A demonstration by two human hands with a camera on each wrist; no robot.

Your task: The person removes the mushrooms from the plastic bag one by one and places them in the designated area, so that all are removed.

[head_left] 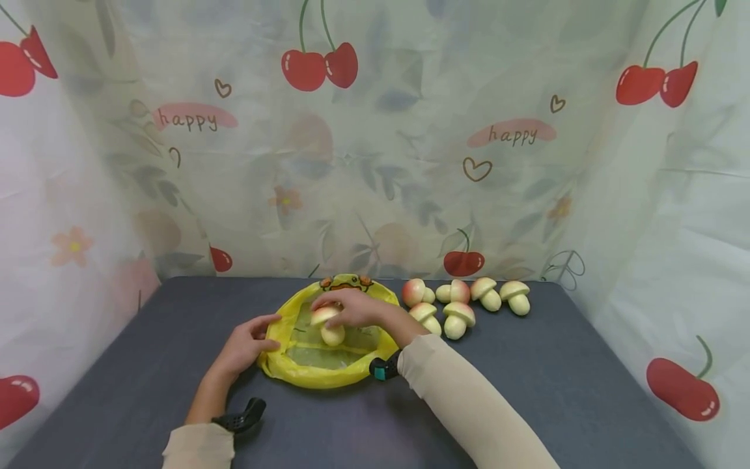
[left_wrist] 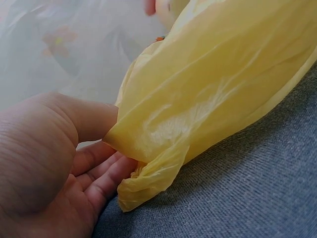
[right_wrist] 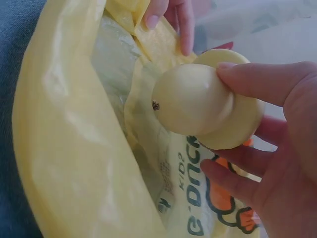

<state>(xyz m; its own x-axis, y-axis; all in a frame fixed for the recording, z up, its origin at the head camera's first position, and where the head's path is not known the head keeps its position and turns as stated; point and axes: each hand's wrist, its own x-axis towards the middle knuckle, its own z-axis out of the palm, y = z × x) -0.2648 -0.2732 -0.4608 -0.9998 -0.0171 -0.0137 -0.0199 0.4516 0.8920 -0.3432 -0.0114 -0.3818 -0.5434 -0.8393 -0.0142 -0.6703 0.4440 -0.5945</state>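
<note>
A yellow plastic bag (head_left: 316,378) with a printed duck lies spread on the table, its mouth open and facing up. My left hand (head_left: 243,345) pinches the bag's left rim; in the left wrist view, the thumb and fingers (left_wrist: 111,173) hold the thin, crumpled plastic. Over the bag's opening, my right hand (head_left: 354,307) grips a toy mushroom (head_left: 333,334) by its cap. Seen from the right wrist, the mushroom (right_wrist: 190,101) has its pale rounded stem pointing away from the palm, with a small dark mark at its end.
Several more toy mushrooms (head_left: 459,319), cream with reddish caps, lie right of the bag on the dark table (head_left: 562,391). Some are partly behind the right forearm. A cherry-patterned curtain (head_left: 375,163) stands behind the table and along both sides.
</note>
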